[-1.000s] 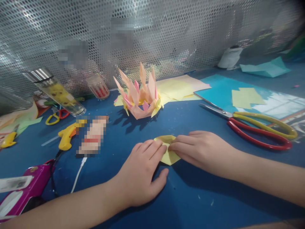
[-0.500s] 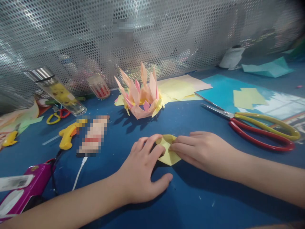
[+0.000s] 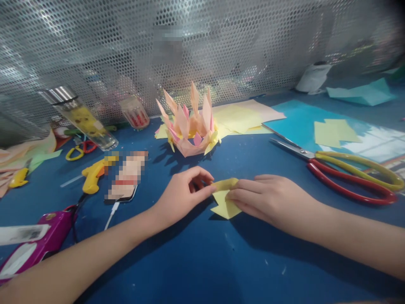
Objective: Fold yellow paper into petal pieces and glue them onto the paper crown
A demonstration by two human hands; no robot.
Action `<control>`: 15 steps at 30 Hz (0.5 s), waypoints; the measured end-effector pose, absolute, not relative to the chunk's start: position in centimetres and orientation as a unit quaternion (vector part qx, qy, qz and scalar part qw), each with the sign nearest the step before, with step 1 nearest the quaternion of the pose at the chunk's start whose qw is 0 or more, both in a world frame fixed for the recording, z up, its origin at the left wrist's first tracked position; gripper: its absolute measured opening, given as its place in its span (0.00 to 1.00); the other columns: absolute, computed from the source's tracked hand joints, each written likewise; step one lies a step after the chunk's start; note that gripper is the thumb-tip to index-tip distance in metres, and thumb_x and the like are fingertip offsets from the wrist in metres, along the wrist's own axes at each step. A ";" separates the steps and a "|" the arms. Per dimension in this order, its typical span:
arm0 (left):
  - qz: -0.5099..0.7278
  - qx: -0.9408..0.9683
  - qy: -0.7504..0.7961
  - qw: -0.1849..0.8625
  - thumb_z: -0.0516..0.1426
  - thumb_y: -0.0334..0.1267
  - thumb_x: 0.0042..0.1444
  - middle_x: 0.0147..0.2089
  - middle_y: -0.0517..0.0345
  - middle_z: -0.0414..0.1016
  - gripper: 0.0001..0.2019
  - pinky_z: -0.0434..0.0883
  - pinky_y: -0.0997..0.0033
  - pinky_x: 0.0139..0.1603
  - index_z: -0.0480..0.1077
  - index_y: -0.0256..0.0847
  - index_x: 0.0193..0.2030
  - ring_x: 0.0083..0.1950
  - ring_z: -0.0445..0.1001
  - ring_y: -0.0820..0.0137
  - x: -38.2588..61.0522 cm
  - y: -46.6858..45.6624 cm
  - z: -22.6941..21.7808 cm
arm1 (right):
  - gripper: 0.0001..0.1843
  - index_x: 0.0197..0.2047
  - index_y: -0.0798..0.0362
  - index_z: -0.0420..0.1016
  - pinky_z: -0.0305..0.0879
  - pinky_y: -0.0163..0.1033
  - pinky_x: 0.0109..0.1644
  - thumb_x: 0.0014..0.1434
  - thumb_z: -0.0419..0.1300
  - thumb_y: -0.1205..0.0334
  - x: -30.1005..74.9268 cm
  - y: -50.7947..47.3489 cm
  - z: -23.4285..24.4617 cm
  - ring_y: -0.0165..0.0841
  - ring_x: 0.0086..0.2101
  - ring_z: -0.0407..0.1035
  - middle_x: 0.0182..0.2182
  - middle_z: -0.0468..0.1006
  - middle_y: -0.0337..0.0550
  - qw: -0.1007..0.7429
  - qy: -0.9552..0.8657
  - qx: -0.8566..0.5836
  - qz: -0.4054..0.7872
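Note:
A small folded yellow paper piece (image 3: 225, 203) lies on the blue table (image 3: 196, 261). My left hand (image 3: 183, 195) pinches its upper left corner between thumb and fingers. My right hand (image 3: 268, 198) presses flat on its right side, fingertips on the fold. Behind them stands a pink and yellow paper crown-like flower (image 3: 190, 124).
Large red-and-yellow scissors (image 3: 344, 173) lie to the right beside a blue sheet (image 3: 300, 122) and yellow squares (image 3: 335, 131). Yellow paper sheets (image 3: 240, 116) sit behind the flower. On the left are a bottle (image 3: 79, 120), a yellow glue gun (image 3: 93, 173), a phone (image 3: 126, 177) and a purple device (image 3: 38, 245). A perforated metal screen (image 3: 202, 50) closes the back.
My left hand lifted from lying flat on the paper and now pinches its corner, raising a flap. My right hand stayed in place.

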State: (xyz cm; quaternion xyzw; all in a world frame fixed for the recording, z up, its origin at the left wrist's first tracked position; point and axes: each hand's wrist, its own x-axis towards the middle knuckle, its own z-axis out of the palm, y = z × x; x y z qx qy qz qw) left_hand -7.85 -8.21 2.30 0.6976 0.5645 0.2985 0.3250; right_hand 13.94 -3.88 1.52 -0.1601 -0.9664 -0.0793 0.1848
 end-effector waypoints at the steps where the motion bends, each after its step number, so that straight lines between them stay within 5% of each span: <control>1: 0.304 0.699 0.561 0.324 0.61 0.43 0.55 0.31 0.63 0.74 0.08 0.67 0.75 0.28 0.71 0.41 0.35 0.30 0.71 0.74 -7.9 -8.0 2.3 | 0.16 0.37 0.53 0.75 0.55 0.36 0.28 0.66 0.46 0.70 13.9 -3.9 1.5 0.28 0.20 0.62 0.28 0.76 0.40 0.186 -0.966 -0.158 -0.082; 9: 0.354 0.706 0.546 0.280 0.59 0.33 0.55 0.27 0.67 0.74 0.13 0.69 0.76 0.31 0.70 0.44 0.49 0.27 0.71 0.75 -7.5 -8.5 2.0 | 0.16 0.37 0.54 0.74 0.54 0.37 0.27 0.65 0.46 0.72 13.9 -4.1 1.5 0.29 0.19 0.61 0.27 0.76 0.40 0.182 -0.966 -0.147 -0.110; 15: 0.346 0.735 0.530 0.243 0.56 0.28 0.56 0.32 0.62 0.78 0.13 0.71 0.75 0.35 0.76 0.45 0.45 0.31 0.74 0.75 -7.9 -8.8 1.7 | 0.16 0.39 0.54 0.75 0.57 0.34 0.29 0.67 0.45 0.68 14.0 -4.1 1.7 0.27 0.23 0.67 0.30 0.79 0.44 0.191 -0.965 -0.152 -0.098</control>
